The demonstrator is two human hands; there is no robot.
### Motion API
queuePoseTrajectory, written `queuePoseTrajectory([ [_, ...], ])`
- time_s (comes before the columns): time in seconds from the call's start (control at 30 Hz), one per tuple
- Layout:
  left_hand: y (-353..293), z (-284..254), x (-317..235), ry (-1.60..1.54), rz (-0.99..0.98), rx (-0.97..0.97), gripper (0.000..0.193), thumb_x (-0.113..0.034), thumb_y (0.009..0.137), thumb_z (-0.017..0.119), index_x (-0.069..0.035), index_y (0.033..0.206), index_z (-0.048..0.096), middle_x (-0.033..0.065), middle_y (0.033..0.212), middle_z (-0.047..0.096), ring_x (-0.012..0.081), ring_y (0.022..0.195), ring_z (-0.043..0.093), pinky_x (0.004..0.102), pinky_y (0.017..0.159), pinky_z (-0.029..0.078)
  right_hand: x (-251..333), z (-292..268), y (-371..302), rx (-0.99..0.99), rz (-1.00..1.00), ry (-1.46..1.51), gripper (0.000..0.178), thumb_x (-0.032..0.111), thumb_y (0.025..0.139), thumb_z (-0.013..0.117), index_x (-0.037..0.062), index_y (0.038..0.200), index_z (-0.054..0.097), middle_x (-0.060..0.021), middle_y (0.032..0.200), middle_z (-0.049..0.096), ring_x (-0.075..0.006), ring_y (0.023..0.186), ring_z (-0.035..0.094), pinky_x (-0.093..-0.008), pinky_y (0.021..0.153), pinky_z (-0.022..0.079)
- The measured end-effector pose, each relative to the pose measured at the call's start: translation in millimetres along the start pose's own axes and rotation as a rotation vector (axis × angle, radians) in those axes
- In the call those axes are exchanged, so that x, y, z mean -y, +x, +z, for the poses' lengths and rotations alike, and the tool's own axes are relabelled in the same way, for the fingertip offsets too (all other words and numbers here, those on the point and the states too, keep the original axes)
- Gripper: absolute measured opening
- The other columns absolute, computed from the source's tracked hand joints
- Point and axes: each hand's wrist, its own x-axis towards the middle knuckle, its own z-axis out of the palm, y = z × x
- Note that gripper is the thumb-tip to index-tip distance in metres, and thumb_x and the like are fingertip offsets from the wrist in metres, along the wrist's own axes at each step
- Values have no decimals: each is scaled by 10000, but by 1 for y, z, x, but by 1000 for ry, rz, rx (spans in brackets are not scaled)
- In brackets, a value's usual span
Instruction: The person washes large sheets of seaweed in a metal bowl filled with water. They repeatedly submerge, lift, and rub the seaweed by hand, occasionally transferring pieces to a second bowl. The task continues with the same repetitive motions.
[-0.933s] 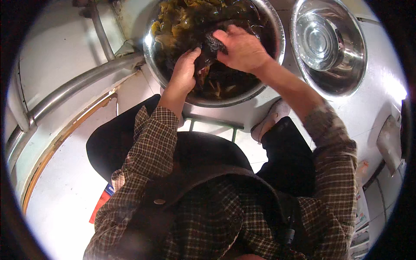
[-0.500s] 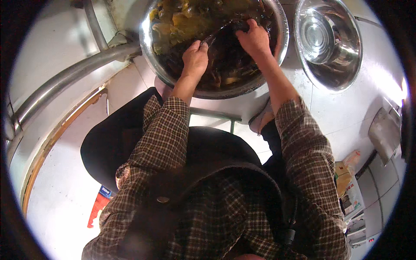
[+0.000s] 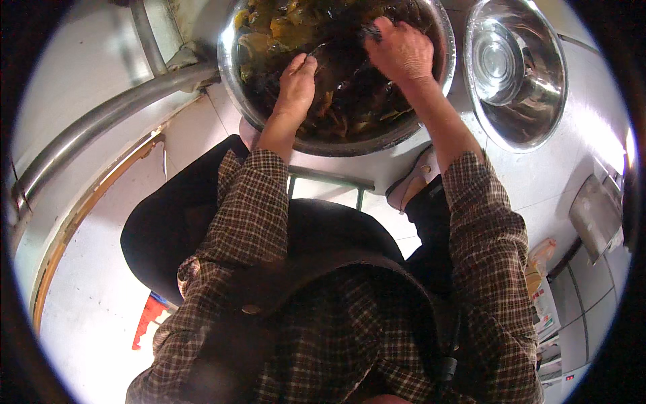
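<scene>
A large steel basin point(image 3: 449, 60) holds dark liquid with wet, leafy, seaweed-like pieces point(image 3: 259, 47), yellow-green at the left and nearly black elsewhere. My left hand point(image 3: 296, 86) is closed over the basin's middle, thumb and fingers pinching the edge of a dark wet strip point(image 3: 328, 46). Farther right, my right hand point(image 3: 406, 52) curls its fingers around a small dark clump point(image 3: 370, 31). Whether this clump is part of the same strip, I cannot tell. The strip's lower part merges with the dark contents.
An empty-looking second steel basin point(image 3: 538, 111) stands tilted on the right. A thick metal pipe point(image 3: 101, 121) curves along the left wall. Beneath the full basin is a metal frame point(image 3: 333, 178), with my shoe point(image 3: 418, 174) beside it. A metal dustpan-like piece point(image 3: 595, 215) is at far right.
My right hand has moved a little up and right, its back now turned more into view. My left hand has shifted slightly left and up, still pinching.
</scene>
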Motion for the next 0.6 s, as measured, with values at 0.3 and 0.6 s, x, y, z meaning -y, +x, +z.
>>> queuePoseTrajectory([
  [0.3,-2,6,0,-367,-149,101,323,-309,967,597,-66,1171,655,97,1106,683,261,955,674,425,764,578,8,47,-17,151,-288,-229,250,270,857,594,232,1081,699,-84,858,740,-282,805,727,-498,799,482],
  [0.6,7,-3,-3,-634,-314,-23,305,-327,981,576,-65,1115,655,93,1017,694,255,921,677,425,766,572,77,2,-23,157,-140,340,389,450,828,614,158,1071,699,-157,850,733,-358,790,716,-481,714,546],
])
